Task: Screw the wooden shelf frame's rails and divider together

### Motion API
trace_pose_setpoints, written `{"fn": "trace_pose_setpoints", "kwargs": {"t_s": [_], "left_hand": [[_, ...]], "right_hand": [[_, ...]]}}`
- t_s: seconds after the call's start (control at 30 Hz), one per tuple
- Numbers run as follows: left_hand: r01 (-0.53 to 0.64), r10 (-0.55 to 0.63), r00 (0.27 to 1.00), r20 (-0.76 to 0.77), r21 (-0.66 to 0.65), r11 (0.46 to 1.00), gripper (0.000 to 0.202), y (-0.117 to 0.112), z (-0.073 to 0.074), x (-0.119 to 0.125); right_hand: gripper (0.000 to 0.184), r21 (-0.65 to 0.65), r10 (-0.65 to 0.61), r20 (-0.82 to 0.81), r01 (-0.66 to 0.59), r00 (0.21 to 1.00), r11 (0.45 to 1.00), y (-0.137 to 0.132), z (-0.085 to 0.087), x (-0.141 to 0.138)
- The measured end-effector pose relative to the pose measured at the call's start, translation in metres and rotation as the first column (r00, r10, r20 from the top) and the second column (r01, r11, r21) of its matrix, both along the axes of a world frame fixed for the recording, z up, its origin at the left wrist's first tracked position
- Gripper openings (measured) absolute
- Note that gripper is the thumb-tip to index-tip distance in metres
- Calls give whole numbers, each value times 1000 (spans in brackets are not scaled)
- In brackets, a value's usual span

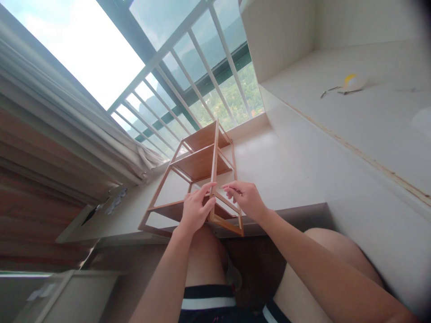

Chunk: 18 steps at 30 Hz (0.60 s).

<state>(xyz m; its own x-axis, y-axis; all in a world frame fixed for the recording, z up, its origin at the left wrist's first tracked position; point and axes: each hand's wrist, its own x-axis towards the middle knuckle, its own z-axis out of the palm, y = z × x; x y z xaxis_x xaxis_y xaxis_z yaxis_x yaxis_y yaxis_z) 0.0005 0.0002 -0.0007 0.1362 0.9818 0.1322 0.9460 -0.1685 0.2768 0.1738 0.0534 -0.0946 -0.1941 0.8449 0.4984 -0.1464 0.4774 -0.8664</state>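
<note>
One curtain [67,121] hangs left of the wooden rack [202,163], which lies on the white ledge [279,166]. Our left hand [195,210] grasps the rack's near upright, and our right hand [247,199] pinches a thin rail beside it. We judge that we are fitting this post, and the next move calls for a steady two-handed hold. We count one rack with three boards, and one yellow object [352,83] far right of it.
</note>
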Motion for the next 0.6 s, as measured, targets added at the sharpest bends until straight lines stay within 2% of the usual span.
{"fn": "trace_pose_setpoints", "kwargs": {"t_s": [0.3, 0.6], "left_hand": [[4, -4, 1000, -8, 8, 1000, 42, 0, 1, 1], [5, -5, 1000, -12, 2, 1000, 43, 0, 1, 0]], "right_hand": [[30, 197, 58, 30, -63, 998, 978, -2, 2, 5], [34, 217, 88, 32, -93, 996, 972, -2, 2, 4]]}}
